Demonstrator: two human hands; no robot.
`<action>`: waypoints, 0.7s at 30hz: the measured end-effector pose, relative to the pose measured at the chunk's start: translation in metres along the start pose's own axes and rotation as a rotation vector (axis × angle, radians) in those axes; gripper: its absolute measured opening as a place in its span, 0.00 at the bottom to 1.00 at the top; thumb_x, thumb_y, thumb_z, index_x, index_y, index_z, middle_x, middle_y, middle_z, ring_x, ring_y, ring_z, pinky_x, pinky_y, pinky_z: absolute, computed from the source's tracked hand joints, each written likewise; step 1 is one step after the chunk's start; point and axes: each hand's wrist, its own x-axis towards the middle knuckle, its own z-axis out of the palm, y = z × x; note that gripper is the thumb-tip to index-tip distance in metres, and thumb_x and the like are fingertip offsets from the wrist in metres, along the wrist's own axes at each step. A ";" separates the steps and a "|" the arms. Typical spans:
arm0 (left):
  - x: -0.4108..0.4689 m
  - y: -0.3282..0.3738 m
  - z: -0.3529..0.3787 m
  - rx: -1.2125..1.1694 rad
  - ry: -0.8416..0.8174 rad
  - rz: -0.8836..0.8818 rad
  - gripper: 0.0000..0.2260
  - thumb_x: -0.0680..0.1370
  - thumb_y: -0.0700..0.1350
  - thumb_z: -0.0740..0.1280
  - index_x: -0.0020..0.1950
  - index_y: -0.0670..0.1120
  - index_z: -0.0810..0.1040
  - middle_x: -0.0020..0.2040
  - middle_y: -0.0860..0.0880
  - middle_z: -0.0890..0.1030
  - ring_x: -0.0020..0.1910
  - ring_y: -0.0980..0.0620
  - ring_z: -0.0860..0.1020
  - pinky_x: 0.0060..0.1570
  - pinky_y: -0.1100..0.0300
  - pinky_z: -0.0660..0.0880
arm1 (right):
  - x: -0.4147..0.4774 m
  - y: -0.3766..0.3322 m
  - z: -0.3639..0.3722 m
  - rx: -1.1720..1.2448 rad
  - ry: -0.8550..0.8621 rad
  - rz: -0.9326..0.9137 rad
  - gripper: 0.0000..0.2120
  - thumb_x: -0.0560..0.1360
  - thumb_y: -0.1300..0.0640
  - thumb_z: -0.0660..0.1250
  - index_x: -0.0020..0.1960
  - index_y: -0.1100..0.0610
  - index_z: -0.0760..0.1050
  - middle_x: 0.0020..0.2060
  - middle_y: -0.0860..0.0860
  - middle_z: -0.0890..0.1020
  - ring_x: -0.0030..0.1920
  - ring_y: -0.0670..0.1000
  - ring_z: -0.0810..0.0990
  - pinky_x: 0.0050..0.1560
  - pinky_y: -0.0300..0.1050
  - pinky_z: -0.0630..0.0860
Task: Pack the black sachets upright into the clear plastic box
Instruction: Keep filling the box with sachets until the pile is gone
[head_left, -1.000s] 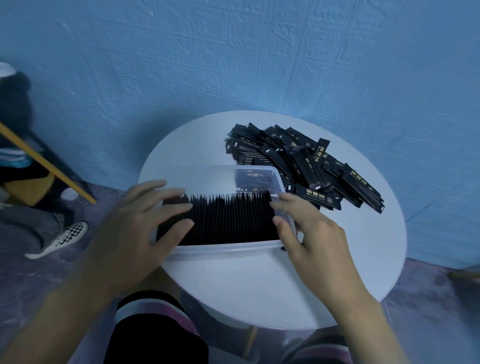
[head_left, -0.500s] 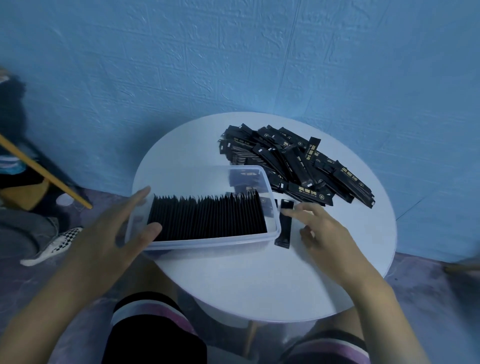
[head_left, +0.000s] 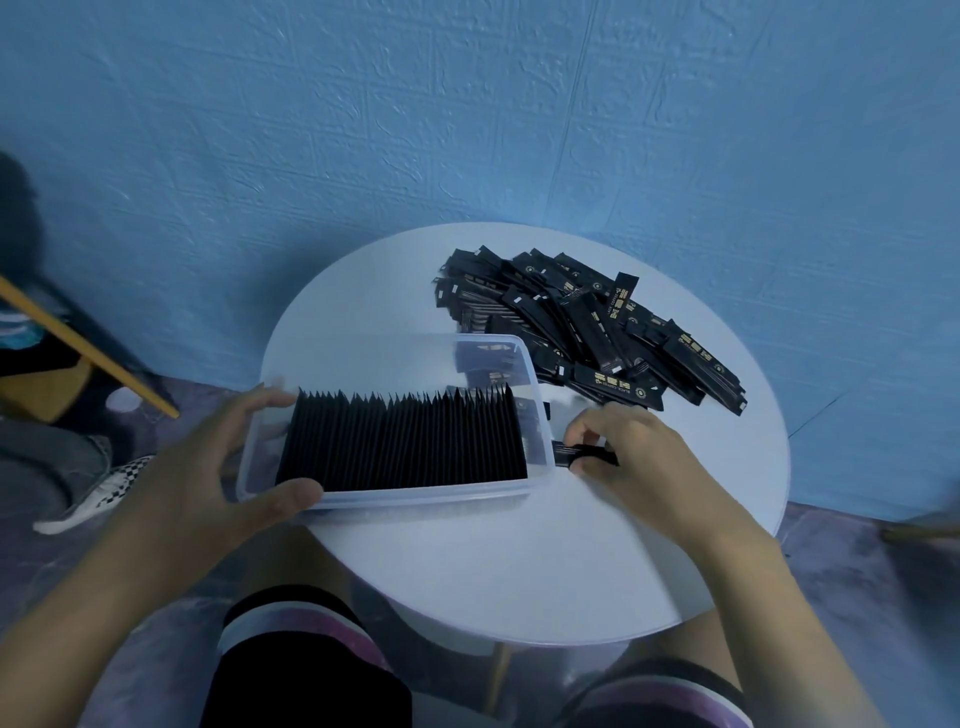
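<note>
Your shorts (head_left: 306, 675): one pair, black. Each leg: a white stripe (head_left: 244, 626) beside a pink-purple stripe (head_left: 343, 631) near the hem, curving round the thigh. Your left forearm (head_left: 88, 597) and right forearm (head_left: 769, 597): bare. Your left grip (head_left: 208, 483) and right grip (head_left: 639, 457): bare.

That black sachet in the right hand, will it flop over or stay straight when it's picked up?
Probably stays fairly straight: the sachet looks flat and unbent, pinched by the right hand. Likely light, since a small pinch holds it. Alone it would probably tip; the packed sachets stand upright only pressed together in the clear box.
</note>
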 end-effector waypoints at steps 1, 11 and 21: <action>-0.001 0.000 -0.001 -0.017 0.008 -0.007 0.38 0.54 0.83 0.65 0.62 0.76 0.66 0.64 0.79 0.68 0.60 0.65 0.73 0.58 0.48 0.74 | 0.002 0.000 0.001 0.015 -0.006 -0.001 0.11 0.74 0.58 0.72 0.48 0.44 0.75 0.44 0.41 0.77 0.49 0.48 0.73 0.49 0.45 0.72; -0.002 0.004 -0.001 -0.085 0.046 0.011 0.37 0.51 0.83 0.67 0.59 0.76 0.69 0.60 0.82 0.69 0.54 0.78 0.70 0.53 0.57 0.72 | 0.028 -0.013 0.006 0.052 -0.093 -0.092 0.17 0.77 0.58 0.68 0.56 0.36 0.73 0.39 0.44 0.75 0.41 0.44 0.72 0.41 0.40 0.68; 0.002 -0.005 0.004 -0.035 0.064 0.069 0.35 0.56 0.78 0.68 0.62 0.73 0.69 0.63 0.72 0.72 0.58 0.62 0.76 0.50 0.58 0.73 | 0.003 0.006 0.004 -0.107 -0.017 0.104 0.17 0.80 0.47 0.65 0.67 0.35 0.75 0.46 0.39 0.75 0.51 0.47 0.76 0.48 0.42 0.67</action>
